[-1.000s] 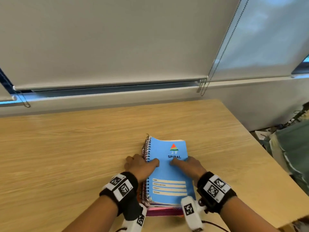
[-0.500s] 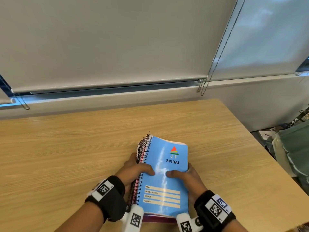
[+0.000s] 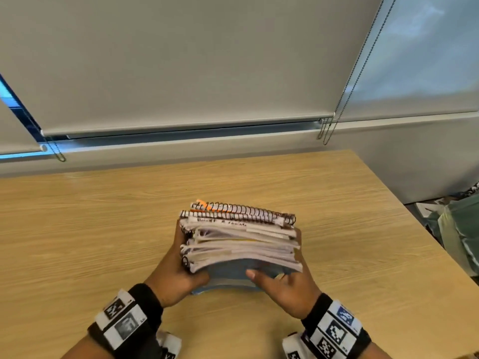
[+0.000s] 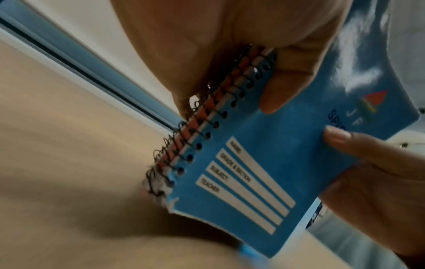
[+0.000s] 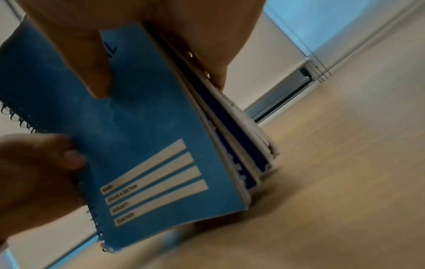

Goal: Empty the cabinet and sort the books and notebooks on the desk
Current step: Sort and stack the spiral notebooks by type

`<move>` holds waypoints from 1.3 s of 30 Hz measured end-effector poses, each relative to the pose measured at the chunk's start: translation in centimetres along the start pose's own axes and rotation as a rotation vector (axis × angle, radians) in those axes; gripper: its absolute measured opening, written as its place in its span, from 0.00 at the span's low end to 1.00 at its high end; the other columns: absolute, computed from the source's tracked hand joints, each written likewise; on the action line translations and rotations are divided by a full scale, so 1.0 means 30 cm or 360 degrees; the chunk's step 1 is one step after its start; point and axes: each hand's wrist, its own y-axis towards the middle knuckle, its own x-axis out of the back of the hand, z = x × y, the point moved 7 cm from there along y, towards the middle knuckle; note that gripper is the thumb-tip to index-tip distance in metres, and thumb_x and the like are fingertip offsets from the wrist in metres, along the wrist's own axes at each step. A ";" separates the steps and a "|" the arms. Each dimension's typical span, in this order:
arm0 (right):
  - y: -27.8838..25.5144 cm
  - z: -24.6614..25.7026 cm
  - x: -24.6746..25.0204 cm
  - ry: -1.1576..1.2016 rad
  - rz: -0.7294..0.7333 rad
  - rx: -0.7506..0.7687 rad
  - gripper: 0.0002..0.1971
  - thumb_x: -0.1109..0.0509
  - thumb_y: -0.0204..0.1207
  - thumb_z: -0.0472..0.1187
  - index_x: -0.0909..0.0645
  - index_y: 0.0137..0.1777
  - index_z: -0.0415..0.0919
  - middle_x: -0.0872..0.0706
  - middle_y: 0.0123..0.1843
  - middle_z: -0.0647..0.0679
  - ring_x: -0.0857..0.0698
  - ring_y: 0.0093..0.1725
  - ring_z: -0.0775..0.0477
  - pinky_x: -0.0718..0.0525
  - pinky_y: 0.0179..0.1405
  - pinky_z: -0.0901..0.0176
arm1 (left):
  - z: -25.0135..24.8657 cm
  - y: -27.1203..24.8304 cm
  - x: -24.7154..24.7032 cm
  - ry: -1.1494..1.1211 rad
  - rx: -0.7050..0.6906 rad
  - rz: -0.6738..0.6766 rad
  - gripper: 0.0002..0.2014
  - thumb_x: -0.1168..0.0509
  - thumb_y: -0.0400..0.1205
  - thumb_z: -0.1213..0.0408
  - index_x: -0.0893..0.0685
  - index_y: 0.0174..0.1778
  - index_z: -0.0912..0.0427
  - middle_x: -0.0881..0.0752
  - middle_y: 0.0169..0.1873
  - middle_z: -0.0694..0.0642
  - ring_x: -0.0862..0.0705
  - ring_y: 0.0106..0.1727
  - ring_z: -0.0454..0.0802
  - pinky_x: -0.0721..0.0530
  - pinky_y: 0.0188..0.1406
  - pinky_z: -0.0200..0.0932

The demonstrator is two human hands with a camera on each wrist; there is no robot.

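A stack of spiral notebooks (image 3: 241, 242) stands on its lower edge on the wooden desk (image 3: 103, 229), its top edges toward the head camera. The blue "JF Spiral" cover (image 4: 264, 163) faces me and shows again in the right wrist view as the blue cover (image 5: 142, 145). My left hand (image 3: 178, 265) grips the spiral-bound side, thumb on the blue cover. My right hand (image 3: 282, 281) grips the open-page side, its thumb also on the cover. The fingers behind the stack are hidden.
Roller blinds (image 3: 181, 60) and a window sill (image 3: 181, 146) run along the far edge of the desk. The desk's right edge (image 3: 414, 216) drops off to clutter and green fabric (image 3: 458, 229) on the floor.
The stack lay flat under both hands a second ago. Both hands have since gripped its sides and tipped it upright onto its lower edge.
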 end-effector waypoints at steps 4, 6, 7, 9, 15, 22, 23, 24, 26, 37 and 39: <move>0.008 0.012 -0.016 -0.0086 -0.0022 0.0191 0.53 0.15 0.62 0.47 0.49 0.78 0.62 0.23 0.72 0.56 0.22 0.72 0.55 0.25 0.70 0.66 | 0.014 -0.023 0.008 0.0129 0.0029 -0.0019 0.53 0.22 0.61 0.49 0.36 0.73 0.81 0.14 0.52 0.28 0.17 0.57 0.28 0.21 0.55 0.26; 0.021 -0.031 -0.004 -0.0091 -0.0031 0.0151 0.63 0.13 0.58 0.47 0.56 0.83 0.54 0.26 0.76 0.51 0.25 0.75 0.55 0.26 0.73 0.63 | 0.037 -0.014 -0.001 0.0121 0.0075 -0.0030 0.49 0.25 0.61 0.53 0.34 0.71 0.82 0.14 0.50 0.26 0.17 0.55 0.25 0.23 0.52 0.21; 0.025 -0.065 -0.001 -0.0109 -0.0011 0.0046 0.65 0.12 0.57 0.47 0.55 0.85 0.45 0.25 0.76 0.54 0.25 0.75 0.55 0.26 0.74 0.60 | 0.054 -0.009 -0.003 0.0124 0.0103 -0.0037 0.47 0.26 0.62 0.56 0.34 0.72 0.82 0.13 0.49 0.26 0.16 0.54 0.25 0.22 0.51 0.21; 0.024 -0.130 -0.015 -0.0135 0.0083 -0.0273 0.59 0.11 0.54 0.55 0.38 0.81 0.35 0.18 0.71 0.54 0.20 0.71 0.55 0.23 0.74 0.48 | 0.079 -0.002 -0.013 0.0098 0.0155 -0.0030 0.43 0.26 0.65 0.64 0.34 0.73 0.81 0.13 0.48 0.24 0.16 0.53 0.23 0.23 0.50 0.20; 0.030 -0.126 -0.027 -0.0161 0.0028 -0.0371 0.33 0.11 0.55 0.44 0.18 0.61 0.45 0.10 0.58 0.56 0.13 0.60 0.58 0.16 0.62 0.62 | 0.110 0.008 -0.027 -0.0046 0.0214 -0.0112 0.45 0.30 0.63 0.69 0.38 0.77 0.76 0.11 0.54 0.39 0.15 0.56 0.29 0.19 0.50 0.25; -0.007 -0.010 -0.146 0.0314 0.0066 -0.0449 0.29 0.19 0.62 0.28 0.22 0.64 0.30 0.10 0.58 0.41 0.10 0.57 0.40 0.11 0.51 0.48 | 0.031 -0.105 0.034 -0.0327 0.0423 -0.0246 0.40 0.27 0.61 0.60 0.31 0.71 0.54 0.15 0.61 0.61 0.13 0.57 0.57 0.11 0.52 0.52; -0.028 0.006 -0.179 0.0397 0.0086 -0.0496 0.27 0.20 0.63 0.28 0.21 0.64 0.30 0.10 0.58 0.40 0.10 0.56 0.39 0.11 0.49 0.49 | 0.017 -0.147 0.053 -0.0369 0.0447 -0.0243 0.38 0.27 0.62 0.60 0.31 0.70 0.51 0.15 0.62 0.60 0.13 0.58 0.58 0.12 0.55 0.53; -0.054 0.012 -0.210 0.0494 0.0092 -0.0571 0.26 0.21 0.64 0.29 0.20 0.64 0.31 0.10 0.58 0.40 0.10 0.56 0.37 0.11 0.49 0.48 | 0.005 -0.189 0.068 -0.0417 0.0460 -0.0215 0.37 0.25 0.64 0.58 0.31 0.70 0.48 0.14 0.62 0.58 0.12 0.58 0.58 0.11 0.54 0.51; -0.122 0.014 -0.281 0.0648 0.0082 -0.0759 0.25 0.22 0.67 0.32 0.19 0.65 0.32 0.11 0.60 0.37 0.12 0.58 0.33 0.12 0.53 0.41 | -0.008 -0.286 0.092 -0.0501 0.0485 -0.0170 0.41 0.23 0.63 0.52 0.31 0.72 0.44 0.13 0.61 0.54 0.11 0.57 0.56 0.12 0.52 0.49; -0.630 0.151 -0.632 0.0685 -0.0065 -0.1105 0.22 0.24 0.68 0.42 0.16 0.63 0.36 0.10 0.57 0.37 0.10 0.53 0.32 0.11 0.50 0.40 | 0.115 -0.901 0.167 -0.0721 0.0597 -0.0329 0.26 0.35 0.71 0.57 0.24 0.68 0.49 0.09 0.53 0.57 0.10 0.53 0.62 0.13 0.54 0.60; -0.755 0.164 -0.642 0.0685 -0.0119 -0.1131 0.21 0.26 0.70 0.40 0.17 0.64 0.36 0.10 0.57 0.37 0.10 0.53 0.33 0.11 0.50 0.40 | 0.121 -0.998 0.133 -0.0713 0.0607 -0.0269 0.25 0.35 0.70 0.58 0.23 0.66 0.48 0.09 0.51 0.56 0.10 0.48 0.57 0.12 0.46 0.53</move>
